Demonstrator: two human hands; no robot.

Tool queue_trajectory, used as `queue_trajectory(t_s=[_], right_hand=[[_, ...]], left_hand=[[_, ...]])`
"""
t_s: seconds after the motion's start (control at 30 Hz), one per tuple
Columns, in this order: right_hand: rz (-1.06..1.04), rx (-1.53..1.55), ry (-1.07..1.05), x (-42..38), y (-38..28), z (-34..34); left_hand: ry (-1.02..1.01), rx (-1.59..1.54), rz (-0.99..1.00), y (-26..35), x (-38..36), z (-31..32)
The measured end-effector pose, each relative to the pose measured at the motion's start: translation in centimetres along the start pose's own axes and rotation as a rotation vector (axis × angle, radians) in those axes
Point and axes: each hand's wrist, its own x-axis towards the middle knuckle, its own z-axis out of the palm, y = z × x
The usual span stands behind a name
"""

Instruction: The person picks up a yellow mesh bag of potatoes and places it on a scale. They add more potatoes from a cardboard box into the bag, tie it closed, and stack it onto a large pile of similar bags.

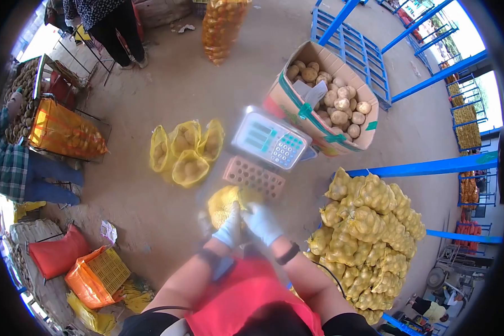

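Observation:
A filled yellow mesh bag (222, 205) is in front of me, low in the middle of the head view. My left hand (228, 229), in a pale glove, is closed on the gathered mesh at the bag's near right side. My right hand (261, 223), gloved too, is beside it with bent fingers at the bag's neck; its fingertips are slightly blurred. Just beyond the hands lies a pink perforated brick (254, 176), and behind it is a digital scale (270, 140) with a keypad. Several open yellow mesh bags of potatoes (189, 168) stand to the left.
A cardboard box (341, 143) of potatoes stands beyond the scale. Filled mesh bags (369, 241) are piled at right, near blue posts (431, 164). An orange bag with a yellow crate (103, 274) lies at lower left. Two people (17, 168) (109, 25) are at left.

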Motion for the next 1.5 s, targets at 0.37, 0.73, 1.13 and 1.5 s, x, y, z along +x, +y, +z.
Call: queue_trajectory(t_s=[0.37,0.73,1.13,1.5], right_hand=[[-0.229,-0.002,-0.092,-2.7,-1.2,-3.4],[1.335,2.014,-0.194,-1.3,13.5,-3.6],[-0.310,-0.584,-0.642,8.0,-14.1,-0.4],[0.184,0.836,-0.397,-3.5,3.1,1.8]], left_hand=[[0.249,0.204,-0.050,3.0,-1.4,2.4],[0.503,1.949,0.069,6.0,-6.0,8.3],[0.285,2.734,0.856,4.1,-0.2,-1.2],[0.483,1.472,0.296,5.9,-3.3,3.2]])
